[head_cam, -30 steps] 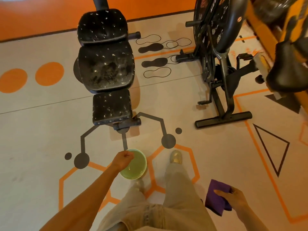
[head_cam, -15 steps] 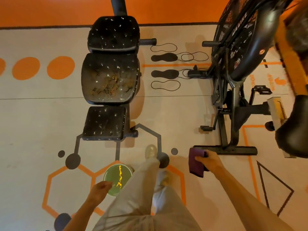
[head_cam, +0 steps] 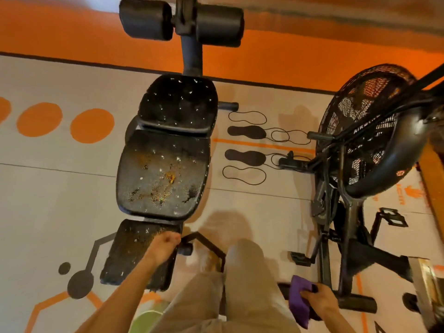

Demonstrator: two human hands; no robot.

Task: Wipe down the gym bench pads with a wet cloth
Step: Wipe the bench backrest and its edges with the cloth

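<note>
The black gym bench has three dirty pads in a row: the far pad (head_cam: pixel 177 104) with white specks, the middle pad (head_cam: pixel 161 174) with orange-brown grime, and the near pad (head_cam: pixel 134 253). My left hand (head_cam: pixel 163 246) rests over the near pad's right edge, its fingers curled shut with nothing visible in them. My right hand (head_cam: pixel 319 300) is low on the right, apart from the bench, and grips a folded purple cloth (head_cam: pixel 299 304). A green bowl (head_cam: pixel 146 319) sits on the floor at the bottom edge, partly hidden by my arm and leg.
An air bike (head_cam: pixel 360 152) stands close on the right, with its base bar (head_cam: pixel 358 305) just beyond my right hand. Foam leg rollers (head_cam: pixel 146 19) top the bench post by the orange wall. My trouser legs (head_cam: pixel 240 284) fill the space between bench and bike.
I have stepped closer to the bench. My left hand left the green bowl and rose to the near pad's edge. My right hand kept the purple cloth, staying low near the bike base.
</note>
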